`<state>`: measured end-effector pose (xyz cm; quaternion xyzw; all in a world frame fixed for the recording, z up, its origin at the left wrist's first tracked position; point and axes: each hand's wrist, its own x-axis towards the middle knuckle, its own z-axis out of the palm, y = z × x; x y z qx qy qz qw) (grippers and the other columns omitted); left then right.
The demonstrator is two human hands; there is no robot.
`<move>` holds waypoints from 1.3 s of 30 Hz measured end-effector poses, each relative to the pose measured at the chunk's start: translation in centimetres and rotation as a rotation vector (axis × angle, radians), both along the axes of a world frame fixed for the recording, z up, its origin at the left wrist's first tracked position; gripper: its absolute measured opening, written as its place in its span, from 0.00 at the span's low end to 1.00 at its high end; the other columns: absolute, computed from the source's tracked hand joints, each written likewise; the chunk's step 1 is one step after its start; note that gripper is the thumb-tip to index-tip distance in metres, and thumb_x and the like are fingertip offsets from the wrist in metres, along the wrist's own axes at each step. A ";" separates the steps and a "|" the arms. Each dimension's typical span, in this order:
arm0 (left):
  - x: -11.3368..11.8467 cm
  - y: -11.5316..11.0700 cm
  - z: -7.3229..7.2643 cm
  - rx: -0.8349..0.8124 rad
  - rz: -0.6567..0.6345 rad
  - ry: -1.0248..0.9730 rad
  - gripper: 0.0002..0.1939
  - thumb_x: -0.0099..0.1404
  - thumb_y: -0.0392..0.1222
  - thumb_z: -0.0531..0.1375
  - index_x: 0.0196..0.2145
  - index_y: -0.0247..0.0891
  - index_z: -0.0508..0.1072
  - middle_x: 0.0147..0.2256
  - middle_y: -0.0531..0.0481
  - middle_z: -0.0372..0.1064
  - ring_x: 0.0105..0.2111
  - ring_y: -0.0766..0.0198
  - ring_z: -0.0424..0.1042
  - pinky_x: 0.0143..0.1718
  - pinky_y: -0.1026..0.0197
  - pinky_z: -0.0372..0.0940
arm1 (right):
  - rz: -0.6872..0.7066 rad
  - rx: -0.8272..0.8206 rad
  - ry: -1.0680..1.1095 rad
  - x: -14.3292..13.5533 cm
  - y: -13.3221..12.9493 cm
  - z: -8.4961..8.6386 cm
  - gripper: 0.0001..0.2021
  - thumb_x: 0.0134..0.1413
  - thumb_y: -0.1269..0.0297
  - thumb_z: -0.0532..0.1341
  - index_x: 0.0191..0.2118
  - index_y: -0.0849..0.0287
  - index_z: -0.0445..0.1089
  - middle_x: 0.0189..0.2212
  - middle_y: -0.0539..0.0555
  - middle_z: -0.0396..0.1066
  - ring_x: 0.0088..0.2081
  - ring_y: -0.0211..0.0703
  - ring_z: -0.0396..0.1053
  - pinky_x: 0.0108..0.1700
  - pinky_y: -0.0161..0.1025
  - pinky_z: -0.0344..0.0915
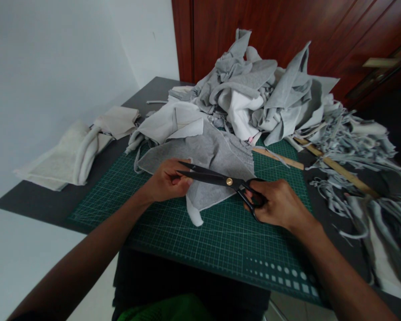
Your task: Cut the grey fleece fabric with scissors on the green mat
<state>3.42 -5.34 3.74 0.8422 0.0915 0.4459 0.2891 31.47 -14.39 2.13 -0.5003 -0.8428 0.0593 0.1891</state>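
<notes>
Black scissors [214, 177] with a brass pivot are gripped by the handles in my right hand [276, 201]. Their blades point left, slightly parted, and the tips reach my left hand [169, 180]. The fingers of that hand are closed in a pinch on the edge of a grey piece of fabric [217, 147]. This fabric spreads out behind and beneath the blades, with a ribbed part at its right and a pale corner folded toward me. Whether any cloth lies between the blades, I cannot tell.
A green cutting mat [220, 236] covers much of the dark table [47, 207]. Behind it rises a heap of grey and white fabric [250, 84]. Thin fabric scraps [350, 133] and wooden rulers [280, 159] lie at right, folded pale cloth [67, 156] at left.
</notes>
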 end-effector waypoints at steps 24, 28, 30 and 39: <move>0.1 -0.4 0.2 0.018 0.006 0.012 0.19 0.60 0.30 0.58 0.17 0.37 0.54 0.15 0.61 0.49 0.12 0.77 0.47 0.13 0.70 0.45 | 0.021 0.059 -0.028 -0.1 -0.1 -0.4 0.05 0.50 0.71 0.57 0.26 0.56 0.62 0.19 0.45 0.60 0.20 0.33 0.55 0.26 0.36 0.46; 0.1 -0.4 0.2 0.041 0.045 0.008 0.21 0.61 0.32 0.59 0.15 0.37 0.53 0.13 0.61 0.48 0.13 0.76 0.50 0.15 0.69 0.48 | 0.023 0.099 -0.032 -0.3 -0.1 -0.4 0.06 0.52 0.71 0.56 0.25 0.56 0.61 0.18 0.46 0.60 0.19 0.33 0.55 0.25 0.36 0.46; 0.1 -0.3 0.1 0.022 0.034 0.003 0.25 0.63 0.35 0.59 0.15 0.37 0.51 0.12 0.60 0.46 0.13 0.75 0.49 0.16 0.68 0.50 | 0.019 0.102 -0.022 -0.5 -0.1 -0.4 0.07 0.52 0.71 0.56 0.25 0.57 0.61 0.18 0.46 0.61 0.19 0.32 0.56 0.25 0.35 0.47; 0.1 0.3 -0.2 -0.002 0.027 -0.068 0.30 0.69 0.48 0.57 0.14 0.36 0.51 0.14 0.58 0.45 0.14 0.74 0.48 0.16 0.66 0.45 | -0.043 0.076 0.078 -0.9 -0.1 -1.0 0.07 0.51 0.68 0.60 0.25 0.57 0.62 0.17 0.44 0.62 0.18 0.30 0.56 0.23 0.32 0.50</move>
